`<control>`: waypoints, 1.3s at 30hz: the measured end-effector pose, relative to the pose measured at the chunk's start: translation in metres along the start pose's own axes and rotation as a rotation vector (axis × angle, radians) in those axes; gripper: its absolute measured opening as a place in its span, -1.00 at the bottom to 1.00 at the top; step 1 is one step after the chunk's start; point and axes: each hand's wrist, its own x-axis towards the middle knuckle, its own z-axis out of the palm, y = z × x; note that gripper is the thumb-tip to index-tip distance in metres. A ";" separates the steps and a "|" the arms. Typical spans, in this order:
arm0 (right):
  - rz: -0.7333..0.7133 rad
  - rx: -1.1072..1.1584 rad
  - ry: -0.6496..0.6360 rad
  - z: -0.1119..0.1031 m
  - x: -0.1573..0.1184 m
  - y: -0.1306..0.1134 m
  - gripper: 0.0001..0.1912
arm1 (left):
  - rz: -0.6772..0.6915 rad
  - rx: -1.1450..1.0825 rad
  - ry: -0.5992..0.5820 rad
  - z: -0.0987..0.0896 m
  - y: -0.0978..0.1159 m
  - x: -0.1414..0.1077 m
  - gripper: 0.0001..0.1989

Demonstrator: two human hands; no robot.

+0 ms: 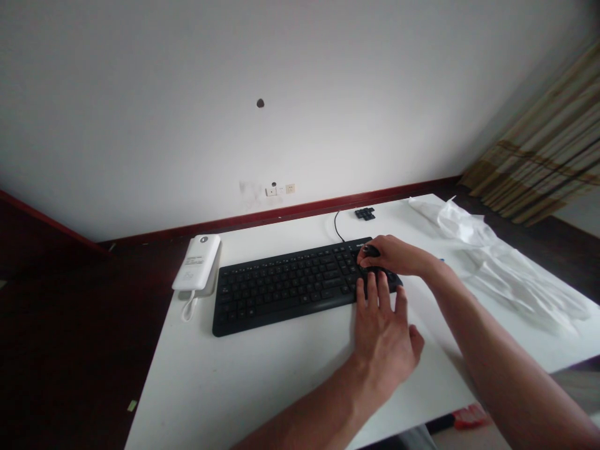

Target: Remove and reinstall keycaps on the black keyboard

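Note:
A black keyboard (pixel 285 287) lies at a slant on the white table (pixel 281 369). My left hand (pixel 382 325) rests with spread fingers on the front edge of the keyboard's right end, holding nothing. Just behind it, my right hand (pixel 387 253) is bent over the number keys, its fingers closed on a small black object (pixel 370 251) with a shiny spot; I cannot make out what it is. Several loose black keycaps (pixel 365 214) lie in a cluster behind the keyboard.
A white power bank (pixel 197 262) with a short cable sits on a white box at the table's left edge. Crumpled white plastic bags (pixel 510 275) cover part of the right side. A thin black cable (pixel 336 226) runs back from the keyboard. Behind stands a wall with sockets (pixel 290 189).

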 end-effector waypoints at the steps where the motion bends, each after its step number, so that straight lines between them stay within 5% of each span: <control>1: 0.004 -0.008 0.008 0.000 0.000 -0.001 -0.80 | 0.003 0.002 -0.002 0.000 0.000 0.000 -0.32; 16: 0.104 0.017 0.010 0.001 0.005 0.006 -0.89 | -0.007 0.001 -0.004 0.000 0.000 0.000 -0.31; 25: 0.191 -0.254 -0.245 -0.021 0.041 -0.021 -0.85 | -0.001 -0.016 -0.004 0.005 -0.001 0.001 -0.31; 39: 0.204 -0.339 -0.253 -0.021 0.041 -0.026 -0.81 | 0.011 -0.021 0.002 0.005 -0.002 0.000 -0.31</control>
